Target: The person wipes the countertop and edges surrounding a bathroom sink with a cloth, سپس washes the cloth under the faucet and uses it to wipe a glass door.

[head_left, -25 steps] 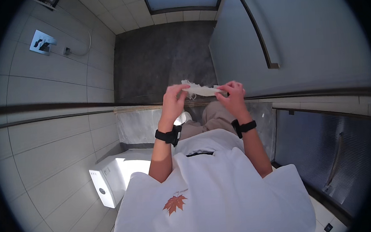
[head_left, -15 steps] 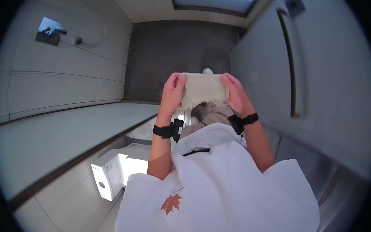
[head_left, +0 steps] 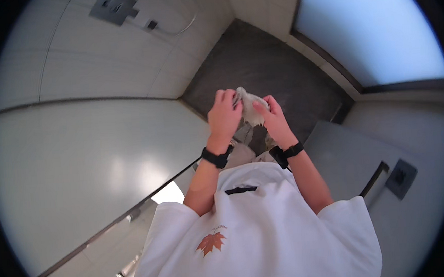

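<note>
A cream, fringed cloth (head_left: 251,109) hangs bunched and crumpled between my two hands, out in front of my waist. My left hand (head_left: 223,115) has its fingers curled round the cloth's left side, the back of the hand facing up. On the other side my right hand (head_left: 276,120) pinches the cloth with the thumb on top. Loose threads dangle at the lower edge. Black straps with small black devices circle both my wrists.
Dark grey floor (head_left: 257,55) lies beyond my hands. A frosted glass panel (head_left: 96,161) runs along the left, below a tiled wall with a metal control plate (head_left: 115,8). At right are a frosted window (head_left: 373,27) and a glass door with a dark handle (head_left: 374,180).
The cloth, spread flat between my hands before, is now bunched up. My hands have come closer together. My view has turned left, so the window and door stand farther right.
</note>
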The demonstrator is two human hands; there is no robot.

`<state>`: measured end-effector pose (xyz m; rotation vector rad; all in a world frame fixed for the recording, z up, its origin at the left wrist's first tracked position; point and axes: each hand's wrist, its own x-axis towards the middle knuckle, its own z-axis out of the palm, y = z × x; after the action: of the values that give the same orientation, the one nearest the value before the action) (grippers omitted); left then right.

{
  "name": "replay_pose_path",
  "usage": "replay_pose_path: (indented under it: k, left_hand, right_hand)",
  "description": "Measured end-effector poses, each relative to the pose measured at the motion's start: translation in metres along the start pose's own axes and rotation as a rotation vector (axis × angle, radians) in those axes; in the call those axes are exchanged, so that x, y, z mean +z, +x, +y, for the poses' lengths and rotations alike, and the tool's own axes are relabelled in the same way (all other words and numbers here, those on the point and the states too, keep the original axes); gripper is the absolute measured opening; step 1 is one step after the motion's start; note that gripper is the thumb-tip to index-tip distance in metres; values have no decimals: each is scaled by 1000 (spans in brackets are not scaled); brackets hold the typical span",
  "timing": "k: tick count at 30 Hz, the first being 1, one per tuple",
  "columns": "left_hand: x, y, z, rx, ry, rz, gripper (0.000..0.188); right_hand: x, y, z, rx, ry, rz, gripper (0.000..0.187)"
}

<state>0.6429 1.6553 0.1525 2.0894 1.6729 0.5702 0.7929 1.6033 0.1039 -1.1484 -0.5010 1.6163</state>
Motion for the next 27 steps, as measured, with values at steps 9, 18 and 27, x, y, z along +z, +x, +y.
replay_pose_path:
  k: [9, 18, 27]
  left_hand:
    - [-14, 13, -41, -284, -346, 130, 36]
    - [-20, 6, -116, -722, -1050, 406, 33]
    - [-57, 54, -141, -838, -182, 815, 30]
  right_hand:
    - [50, 94, -3, 260, 71, -270, 35]
    - [116, 181, -28, 434, -384, -713, 28]
    - [219, 200, -2, 219, -605, -828, 32]
